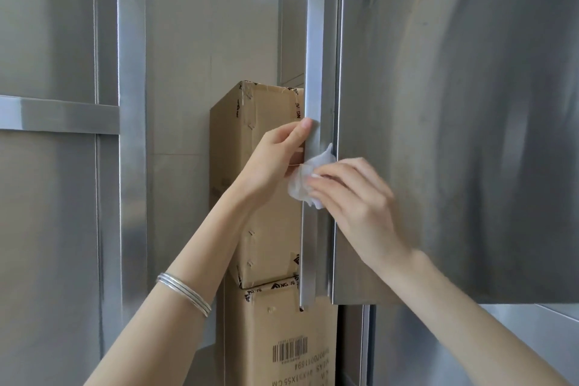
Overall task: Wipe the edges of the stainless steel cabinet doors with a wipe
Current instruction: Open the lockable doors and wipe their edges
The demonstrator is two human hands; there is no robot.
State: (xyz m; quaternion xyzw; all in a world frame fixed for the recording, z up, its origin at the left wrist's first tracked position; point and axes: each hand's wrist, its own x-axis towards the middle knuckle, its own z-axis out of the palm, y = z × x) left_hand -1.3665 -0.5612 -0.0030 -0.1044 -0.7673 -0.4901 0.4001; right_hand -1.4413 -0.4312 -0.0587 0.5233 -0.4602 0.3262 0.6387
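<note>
Frame centre, near: your right hand [354, 200] pinches a crumpled white wipe [305, 180] against the open stainless steel cabinet door [454, 135] edge. Your left hand [279, 155] grips that edge just above. Behind: two stacked cardboard boxes [266, 197].

Soft, even daylight fills the scene, moderately bright, with no hard shadows; the brushed steel door [454, 135] on the right carries broad pale sheens and one dark smeared reflection near its top, and the steel frame [131, 103] on the left shows a bright vertical streak. The right hand [354, 197] is blurred by motion, while the cardboard boxes [269, 323] read sharp. Straight edges bow slightly toward the borders from the wide lens.
</note>
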